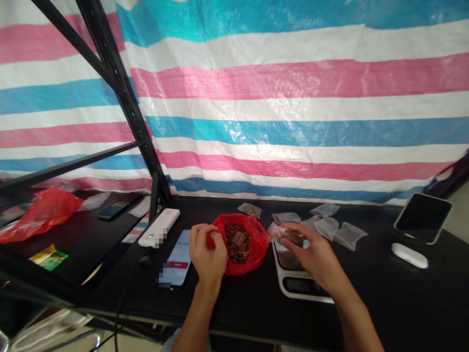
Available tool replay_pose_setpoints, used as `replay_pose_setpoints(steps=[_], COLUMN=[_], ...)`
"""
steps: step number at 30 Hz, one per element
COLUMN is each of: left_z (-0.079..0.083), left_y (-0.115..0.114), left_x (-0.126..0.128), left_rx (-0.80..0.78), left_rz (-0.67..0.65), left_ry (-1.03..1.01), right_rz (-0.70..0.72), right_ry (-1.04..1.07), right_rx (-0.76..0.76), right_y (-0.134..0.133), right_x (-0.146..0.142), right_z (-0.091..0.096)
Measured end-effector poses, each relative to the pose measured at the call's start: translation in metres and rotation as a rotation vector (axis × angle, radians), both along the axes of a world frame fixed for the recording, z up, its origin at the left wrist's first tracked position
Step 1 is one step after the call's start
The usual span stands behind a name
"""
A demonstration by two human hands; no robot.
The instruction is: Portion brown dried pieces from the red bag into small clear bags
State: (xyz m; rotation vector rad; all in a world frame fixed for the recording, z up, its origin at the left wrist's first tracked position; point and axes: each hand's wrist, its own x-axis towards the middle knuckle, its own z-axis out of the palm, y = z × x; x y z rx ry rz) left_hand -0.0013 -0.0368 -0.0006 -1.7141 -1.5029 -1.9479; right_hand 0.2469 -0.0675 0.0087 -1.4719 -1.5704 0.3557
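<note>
A red plastic bag (258, 254), its mouth spread wide, stands on the black table and holds many small brown dried pieces (238, 253). A small clear item (239, 238) lies on top of them. My left hand (208, 252) is closed at the bag's left rim, with red plastic showing between the fingers. Above the white kitchen scale (286, 288), my right hand (311, 249) pinches a small clear pouch (275, 231) with something brownish in it. The hand covers part of the scale's plate. Behind the red bag lies another small pouch (252, 210) with brown contents.
Several flat clear pouches (327, 228) lie behind the scale. On the right are a tilted dark-screened device (423, 217) and a white oval case (409, 255). A phone (179, 261) and a white power bank (159, 227) lie left, beside a black metal frame (135, 112).
</note>
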Motion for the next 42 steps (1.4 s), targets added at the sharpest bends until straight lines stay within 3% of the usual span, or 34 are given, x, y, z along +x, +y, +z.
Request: replay_pose_setpoints(steps=[6,11,15,22,32,42], left_z=[-0.001,0.001,0.002,0.000,0.008,0.001], left_y=[0.001,-0.003,-0.006,-0.006,-0.014,-0.014], left_x=[0.003,0.012,0.017,0.021,0.014,0.027], left_rx=[0.056,0.096,0.129,0.144,0.167,0.171], left_rz=[0.008,-0.017,-0.064,-0.100,-0.092,-0.171], left_ry=[0.056,0.101,0.147,0.187,0.205,0.234], right_rz=[-0.263,-0.463,-0.536,-0.541,-0.375,-0.297], right_ry=[-0.183,-0.080,0.004,0.069,-0.093,-0.276], right_rx=[-0.062,0.033,0.074,0.109,0.179,-0.046], right_y=[-0.010,-0.017,-0.022,-0.025,-0.012,-0.019], right_x=[0.048,0.069,0.080,0.081,0.076,0.057], right_z=[-0.007,-0.003,0.001,0.000,-0.012,-0.010])
